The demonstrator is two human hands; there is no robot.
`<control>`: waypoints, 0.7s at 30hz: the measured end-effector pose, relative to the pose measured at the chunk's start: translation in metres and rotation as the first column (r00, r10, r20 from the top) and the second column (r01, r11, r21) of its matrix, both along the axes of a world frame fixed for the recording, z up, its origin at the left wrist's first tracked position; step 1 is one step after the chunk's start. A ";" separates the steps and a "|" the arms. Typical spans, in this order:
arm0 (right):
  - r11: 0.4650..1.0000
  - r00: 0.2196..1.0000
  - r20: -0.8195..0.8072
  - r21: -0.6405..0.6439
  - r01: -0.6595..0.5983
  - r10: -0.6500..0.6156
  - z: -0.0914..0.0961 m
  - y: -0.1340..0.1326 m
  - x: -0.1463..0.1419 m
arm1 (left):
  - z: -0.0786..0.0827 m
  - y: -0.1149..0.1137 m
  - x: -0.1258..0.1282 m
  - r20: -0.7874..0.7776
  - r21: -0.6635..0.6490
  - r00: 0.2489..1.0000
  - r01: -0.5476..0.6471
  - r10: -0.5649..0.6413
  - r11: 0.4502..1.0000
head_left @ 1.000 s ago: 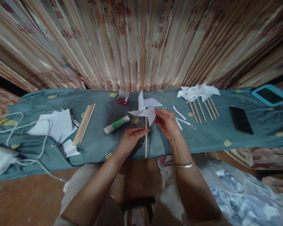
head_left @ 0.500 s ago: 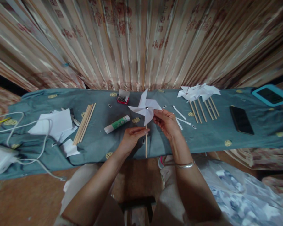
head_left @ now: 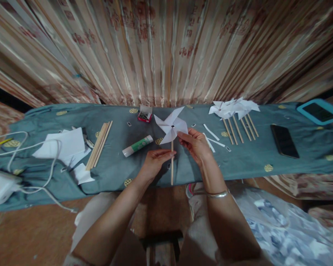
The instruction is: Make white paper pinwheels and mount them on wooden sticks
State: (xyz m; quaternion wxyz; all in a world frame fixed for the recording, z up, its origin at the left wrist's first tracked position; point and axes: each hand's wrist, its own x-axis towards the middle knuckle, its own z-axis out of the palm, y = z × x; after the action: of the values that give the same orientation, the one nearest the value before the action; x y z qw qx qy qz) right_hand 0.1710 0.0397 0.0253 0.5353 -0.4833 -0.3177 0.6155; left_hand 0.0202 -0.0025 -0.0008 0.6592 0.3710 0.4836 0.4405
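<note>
A white paper pinwheel (head_left: 169,125) with a shiny pin at its centre stands out over the middle of the cloth. Its thin wooden stick (head_left: 172,168) points down toward me. My left hand (head_left: 157,162) pinches that stick between thumb and fingers, just below the blades. On the right side, my right hand (head_left: 194,144) has its thumb in front of one blade's edge, with the fingers partly hidden behind it. A green and white glue stick (head_left: 138,146) lies left of the pinwheel. Behind it is a small red box (head_left: 144,115) of pins, its lid up.
Finished pinwheels (head_left: 234,109) lie back right, near paper strips (head_left: 211,138), a phone (head_left: 284,141) and a blue-framed device (head_left: 320,111). Leftward are loose sticks (head_left: 99,146), paper sheets (head_left: 66,146) and a white cable (head_left: 51,177). A curtain (head_left: 155,55) hangs behind the cloth-covered table (head_left: 246,159).
The pinwheel's blades have turned a little clockwise about the pin. My right hand stays at the blade edge, and my left hand keeps its place on the stick.
</note>
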 end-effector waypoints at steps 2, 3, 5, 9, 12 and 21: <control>1.000 1.000 0.007 -0.005 -0.004 0.004 0.000 0.001 0.001 | -0.001 0.000 0.000 -0.005 0.001 1.000 0.002 -0.002 1.000; 1.000 1.000 0.007 -0.006 0.003 -0.003 0.000 0.001 0.002 | -0.001 0.000 0.000 -0.007 0.000 1.000 0.003 -0.003 1.000; 1.000 1.000 -0.005 -0.004 0.030 -0.030 -0.001 0.003 0.004 | -0.002 0.000 0.000 -0.010 -0.003 1.000 0.005 -0.005 1.000; 0.992 0.992 -0.038 0.027 0.124 -0.123 -0.002 0.005 0.008 | -0.002 -0.001 0.000 -0.010 -0.018 1.000 0.020 -0.020 1.000; 0.983 0.984 -0.046 0.058 0.177 -0.174 -0.004 0.007 0.010 | -0.001 -0.001 0.001 -0.017 -0.025 0.999 0.031 -0.031 0.999; 0.984 0.990 -0.035 0.106 0.142 -0.139 -0.010 0.007 0.011 | -0.002 -0.001 0.000 -0.021 -0.012 0.999 0.024 -0.024 1.000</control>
State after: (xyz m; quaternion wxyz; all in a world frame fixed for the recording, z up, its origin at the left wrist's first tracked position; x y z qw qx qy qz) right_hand 0.1820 0.0466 0.0152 0.6072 -0.4662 -0.3085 0.5646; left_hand 0.0202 -0.0033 -0.0024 0.6613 0.3776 0.4887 0.4258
